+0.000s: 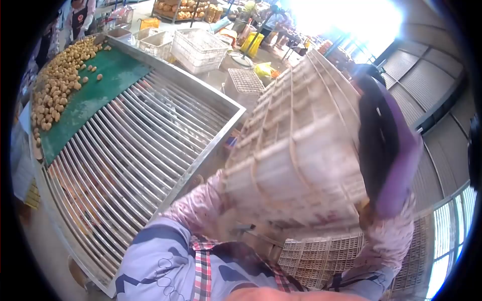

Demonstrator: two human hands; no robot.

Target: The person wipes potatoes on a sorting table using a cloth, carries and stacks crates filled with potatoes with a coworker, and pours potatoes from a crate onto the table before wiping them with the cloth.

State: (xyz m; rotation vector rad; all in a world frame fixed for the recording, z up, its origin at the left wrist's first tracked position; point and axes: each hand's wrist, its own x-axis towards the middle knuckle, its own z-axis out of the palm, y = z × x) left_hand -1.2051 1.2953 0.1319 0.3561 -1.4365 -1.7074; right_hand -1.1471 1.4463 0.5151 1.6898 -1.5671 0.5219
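Note:
A large pale plastic crate [296,160] with lattice sides is held up in front of me, tilted and blurred by motion. My left sleeve [201,200] reaches the crate's lower left side, where the crate hides the hand. On the opposite side, my right hand [367,213] is at the crate's lower right edge; its fingers are mostly hidden. Just above it is a blurred purple and dark shape [389,145], apparently another person's clothing. To the left stands a metal roller table [135,145], its frame edge close to my left arm.
A green belt [100,85] carries many round brown potato-like pieces [55,95] beyond the rollers. White crates [198,50] stand behind the table, and more crates [321,256] lie below me. A person in an apron [80,17] is at the far left.

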